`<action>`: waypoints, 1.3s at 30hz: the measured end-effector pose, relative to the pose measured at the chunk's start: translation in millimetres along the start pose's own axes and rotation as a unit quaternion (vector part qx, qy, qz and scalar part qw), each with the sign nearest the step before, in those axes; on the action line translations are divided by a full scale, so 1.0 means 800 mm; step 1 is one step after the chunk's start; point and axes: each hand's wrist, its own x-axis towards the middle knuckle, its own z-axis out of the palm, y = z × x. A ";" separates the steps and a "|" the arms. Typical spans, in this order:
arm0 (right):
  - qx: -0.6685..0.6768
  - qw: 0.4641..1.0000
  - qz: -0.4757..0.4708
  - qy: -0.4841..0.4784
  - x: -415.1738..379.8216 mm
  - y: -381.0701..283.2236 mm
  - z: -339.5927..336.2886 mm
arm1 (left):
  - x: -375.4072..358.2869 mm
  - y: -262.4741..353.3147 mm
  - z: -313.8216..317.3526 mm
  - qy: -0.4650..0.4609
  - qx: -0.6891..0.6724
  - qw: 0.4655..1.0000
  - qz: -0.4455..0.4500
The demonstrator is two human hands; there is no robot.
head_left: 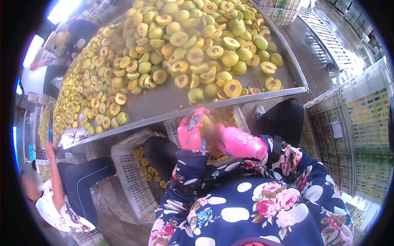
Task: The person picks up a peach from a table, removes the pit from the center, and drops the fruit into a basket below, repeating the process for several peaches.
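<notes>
My left hand (192, 130), in a pink glove, is raised just below the metal table's front edge. Its fingers are curled around a yellow-green stone fruit (206, 121), which is partly hidden and blurred. From the right, my right hand (242, 142), also gloved in pink, reaches close to that fruit. A blur covers its fingertips, so its grip does not show. Under both hands a crate (241, 117) holds fruit pieces. Many yellow-green stone fruits (178, 39), whole and halved, some with brown pits, are heaped on the metal table (154, 100).
A raised metal rim (254, 97) edges the table. A white plastic crate (123, 164) with fruit stands at left, by my knee. Stacked crates (353, 131) rise at right. A seated person (61, 201) is at lower left, and other people work along the table's far left.
</notes>
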 end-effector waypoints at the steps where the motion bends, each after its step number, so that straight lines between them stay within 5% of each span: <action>1: 0.001 0.999 0.017 -0.031 -0.003 -0.006 -0.006 | 0.003 -0.003 -0.004 -0.008 0.021 1.000 -0.002; 4: -0.074 0.997 -0.025 0.026 -0.010 -0.019 -0.008 | 0.006 -0.010 -0.013 -0.017 0.035 0.999 -0.008; 7: 0.213 0.963 0.137 -0.095 -0.018 -0.052 -0.027 | 0.009 -0.019 -0.022 -0.016 0.051 0.998 0.014; 13: 0.378 0.892 0.177 -0.175 -0.011 -0.024 -0.017 | 0.005 -0.038 -0.030 -0.030 -0.053 0.998 0.033; 19: 0.242 0.939 0.189 -0.155 -0.016 -0.023 -0.018 | 0.008 -0.035 -0.039 -0.068 0.062 0.995 -0.034; 28: 0.321 0.912 0.183 -0.175 -0.010 -0.016 -0.009 | 0.013 -0.062 -0.055 -0.020 -0.009 0.999 0.037; 31: 0.228 0.934 0.215 -0.172 -0.009 -0.011 -0.009 | 0.020 -0.052 -0.061 -0.075 0.148 0.986 -0.008; 39: 0.314 0.906 0.212 -0.189 -0.002 -0.002 0.002 | 0.019 -0.075 -0.073 -0.020 0.055 0.998 0.018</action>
